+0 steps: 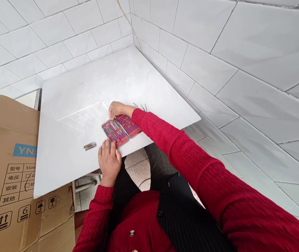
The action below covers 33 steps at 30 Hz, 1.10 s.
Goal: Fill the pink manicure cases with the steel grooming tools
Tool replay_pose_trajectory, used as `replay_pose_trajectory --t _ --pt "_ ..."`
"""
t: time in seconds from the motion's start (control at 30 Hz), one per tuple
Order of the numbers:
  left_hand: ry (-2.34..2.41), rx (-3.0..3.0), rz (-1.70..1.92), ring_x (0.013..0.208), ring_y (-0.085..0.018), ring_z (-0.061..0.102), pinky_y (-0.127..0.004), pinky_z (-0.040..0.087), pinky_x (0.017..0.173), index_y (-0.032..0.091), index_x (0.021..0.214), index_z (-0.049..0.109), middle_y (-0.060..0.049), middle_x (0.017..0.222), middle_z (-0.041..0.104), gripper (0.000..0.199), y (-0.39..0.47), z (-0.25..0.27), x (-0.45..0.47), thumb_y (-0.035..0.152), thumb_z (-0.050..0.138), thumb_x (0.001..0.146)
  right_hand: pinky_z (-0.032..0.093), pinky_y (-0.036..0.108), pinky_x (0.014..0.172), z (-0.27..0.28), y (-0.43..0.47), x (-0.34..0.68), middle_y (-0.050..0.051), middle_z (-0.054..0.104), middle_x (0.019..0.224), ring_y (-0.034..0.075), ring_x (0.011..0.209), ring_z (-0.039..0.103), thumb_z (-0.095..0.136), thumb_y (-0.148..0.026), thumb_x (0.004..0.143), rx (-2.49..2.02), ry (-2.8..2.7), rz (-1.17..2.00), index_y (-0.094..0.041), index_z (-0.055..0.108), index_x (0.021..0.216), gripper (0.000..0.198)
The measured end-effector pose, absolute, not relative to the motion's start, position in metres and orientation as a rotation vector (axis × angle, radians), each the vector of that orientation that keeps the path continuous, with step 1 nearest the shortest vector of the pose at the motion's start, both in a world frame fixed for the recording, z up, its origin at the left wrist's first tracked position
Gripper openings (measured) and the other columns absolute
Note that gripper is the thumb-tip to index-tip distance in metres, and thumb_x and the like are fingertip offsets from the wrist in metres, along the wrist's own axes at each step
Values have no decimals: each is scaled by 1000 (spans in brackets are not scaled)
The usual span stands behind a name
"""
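Note:
A manicure set case [125, 139] lies open on the white table, its purple-red inside holding several slim metal tools [114, 128] in a row under straps. My left hand [110, 161] rests at the case's near left edge, fingers stretched out with the tips on it. My right hand [118, 109] reaches across to the far edge of the case. Its fingers are pinched together above the tool ends; what they hold, if anything, is hidden. Left of the case lies a nail clipper [89, 146], apart from both hands. Beyond my right forearm, thin metal tools [143, 106] stick out, partly hidden.
The white tabletop [128, 75] fits into a corner of tiled walls [204, 70]. A large cardboard box [10, 140] stands against its left side. A thin cable [125, 14] hangs down the corner. My legs are below the near edge.

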<state>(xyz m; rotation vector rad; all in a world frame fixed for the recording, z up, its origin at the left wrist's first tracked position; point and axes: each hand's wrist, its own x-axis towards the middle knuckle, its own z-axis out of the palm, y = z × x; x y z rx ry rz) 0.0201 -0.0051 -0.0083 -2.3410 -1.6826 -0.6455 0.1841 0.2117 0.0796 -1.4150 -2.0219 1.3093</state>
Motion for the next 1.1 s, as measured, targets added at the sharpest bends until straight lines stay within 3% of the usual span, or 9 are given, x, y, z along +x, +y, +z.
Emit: replay_pose_trajectory --t 0.23,0.57,0.67,0.77,0.87,1.1 --pt "-1655 -2319 -626 142 -35 50 -55 40 115 11 136 62 -22 149 56 42 -5 -7 21 23 42 101 46 18 63 69 206 189 3 78 86 11 72 65 79 -1 66 -1364 -2093 1150 -12 79 87 23" --pt "-1650 -2305 -616 143 -35 49 -53 39 117 10 138 61 -22 150 55 44 -6 -11 20 23 41 101 47 19 69 61 194 192 3 76 98 12 80 67 82 -2 65 -1297 -2232 1013 -13 77 100 37" --pt "-1649 -2300 -607 143 -35 49 -54 39 117 10 138 61 -22 150 55 44 -6 -10 20 23 41 101 48 22 74 55 186 193 3 74 99 14 83 66 77 -3 70 -1294 -2188 965 -13 76 107 38" --pt "-1665 -2307 -589 143 -36 49 -54 39 117 8 137 61 -24 150 54 45 -7 -8 21 23 41 100 49 27 84 45 168 195 7 71 115 16 93 65 66 -4 81 -1266 -2151 749 -14 75 112 34" --pt "-1687 -2315 -567 144 -35 48 -54 38 118 9 137 61 -23 151 54 45 -8 -6 22 22 41 100 43 36 102 36 143 199 10 68 127 24 118 57 60 -12 92 -1167 -2213 458 -17 76 114 27" --pt "-1701 -2322 -618 144 -34 48 -54 38 117 11 138 61 -22 151 54 44 -11 -6 23 21 44 98 21 50 122 28 101 209 12 63 144 28 138 47 53 -34 104 -1123 -2448 187 -17 69 131 36"
